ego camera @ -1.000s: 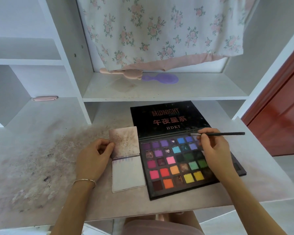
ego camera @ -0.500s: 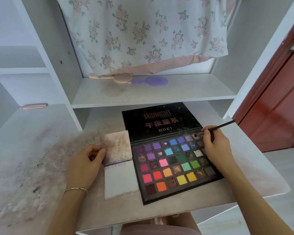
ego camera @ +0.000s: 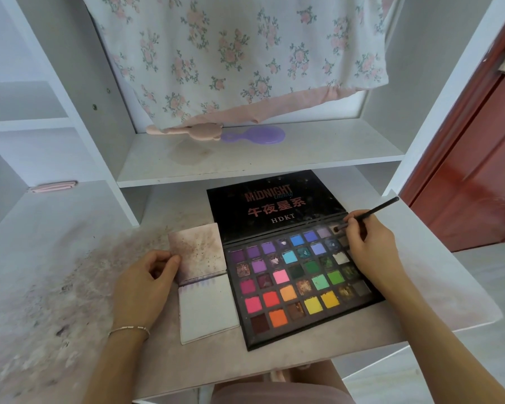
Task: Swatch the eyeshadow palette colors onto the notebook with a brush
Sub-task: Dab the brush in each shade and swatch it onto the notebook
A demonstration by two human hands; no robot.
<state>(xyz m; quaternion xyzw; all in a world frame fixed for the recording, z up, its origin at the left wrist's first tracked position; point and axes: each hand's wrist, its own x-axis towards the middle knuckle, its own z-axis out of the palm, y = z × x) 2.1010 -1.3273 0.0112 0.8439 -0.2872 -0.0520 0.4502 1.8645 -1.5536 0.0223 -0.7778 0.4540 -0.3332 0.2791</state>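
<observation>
An open black eyeshadow palette [ego camera: 298,281] with many coloured pans lies on the desk, its lid flat behind it. My right hand [ego camera: 370,249] grips a thin black brush [ego camera: 373,212], whose tip dips into a pale pan at the palette's top right corner. A small notebook [ego camera: 207,310] lies open just left of the palette, its upper page smeared with powder, its lower page white. My left hand [ego camera: 146,284] holds the upper page's left edge between thumb and fingers.
The desk [ego camera: 56,272] is dusted with dark powder on its left half. A shelf [ego camera: 260,161] just above the palette lid carries a pink brush and a purple comb [ego camera: 254,135]. A floral garment hangs over it. A red door [ego camera: 478,170] stands right.
The brush swung from level to tilted up right, and its tip went down into the top right pan. The left hand stayed on the notebook.
</observation>
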